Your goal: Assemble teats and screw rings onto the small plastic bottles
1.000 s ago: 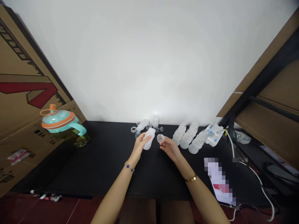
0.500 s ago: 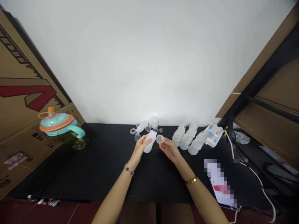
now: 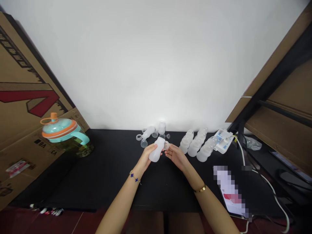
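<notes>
My left hand (image 3: 145, 158) is wrapped round a white translucent plastic bottle (image 3: 156, 149), tilted with its neck up and to the right. My right hand (image 3: 177, 156) pinches a small clear cap (image 3: 166, 145) right against the bottle's neck. Both hands hover over the middle of the black table (image 3: 104, 169). Behind them lie loose bottle parts (image 3: 148, 133): a ring, a lying bottle and small clear caps.
Three rows of assembled white bottles (image 3: 197, 143) lie to the right, beside a white power strip (image 3: 223, 140) with a cable. A teal and orange jug (image 3: 65, 134) stands at the left by cardboard boxes (image 3: 24, 97). A paper lies at the right front.
My right hand has brought the cap leftwards up to the bottle's neck; a gap stood between them before. The bottle tilted slightly toward it.
</notes>
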The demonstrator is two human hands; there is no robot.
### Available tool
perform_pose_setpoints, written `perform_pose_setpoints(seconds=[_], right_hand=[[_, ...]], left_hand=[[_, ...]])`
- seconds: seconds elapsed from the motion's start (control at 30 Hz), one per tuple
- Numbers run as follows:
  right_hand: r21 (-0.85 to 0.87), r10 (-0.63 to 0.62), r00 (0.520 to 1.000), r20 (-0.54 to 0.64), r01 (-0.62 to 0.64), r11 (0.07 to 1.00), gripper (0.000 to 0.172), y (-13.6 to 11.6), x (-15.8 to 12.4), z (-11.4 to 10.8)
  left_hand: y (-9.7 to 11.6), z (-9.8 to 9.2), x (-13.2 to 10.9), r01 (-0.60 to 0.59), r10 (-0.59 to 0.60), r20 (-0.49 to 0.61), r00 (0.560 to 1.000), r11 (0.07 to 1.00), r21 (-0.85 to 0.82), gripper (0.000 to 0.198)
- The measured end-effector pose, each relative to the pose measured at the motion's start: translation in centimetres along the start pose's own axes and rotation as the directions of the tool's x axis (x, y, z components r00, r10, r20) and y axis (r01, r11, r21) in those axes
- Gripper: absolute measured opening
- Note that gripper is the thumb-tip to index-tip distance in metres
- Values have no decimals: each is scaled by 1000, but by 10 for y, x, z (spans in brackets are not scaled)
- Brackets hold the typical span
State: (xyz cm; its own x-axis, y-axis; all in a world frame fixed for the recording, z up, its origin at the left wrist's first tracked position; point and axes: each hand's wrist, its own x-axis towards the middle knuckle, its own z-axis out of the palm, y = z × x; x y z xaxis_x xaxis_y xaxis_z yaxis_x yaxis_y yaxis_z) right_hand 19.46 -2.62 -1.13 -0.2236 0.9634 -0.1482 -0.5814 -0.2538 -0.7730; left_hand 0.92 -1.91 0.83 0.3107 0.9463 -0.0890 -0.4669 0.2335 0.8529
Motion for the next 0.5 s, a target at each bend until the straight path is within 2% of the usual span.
perform_pose_setpoints(seconds=[0.3,0.5], right_hand=[[-62,-67,997,-46,64,996,39,0,2,0],[-82,-118,992,-49,113,990,34,-1,2,1]], left_hand=[[10,-7,1,-42,60,-77,995,976,213,52],[13,-7,0,-51,69,-50,996,955,291,55]])
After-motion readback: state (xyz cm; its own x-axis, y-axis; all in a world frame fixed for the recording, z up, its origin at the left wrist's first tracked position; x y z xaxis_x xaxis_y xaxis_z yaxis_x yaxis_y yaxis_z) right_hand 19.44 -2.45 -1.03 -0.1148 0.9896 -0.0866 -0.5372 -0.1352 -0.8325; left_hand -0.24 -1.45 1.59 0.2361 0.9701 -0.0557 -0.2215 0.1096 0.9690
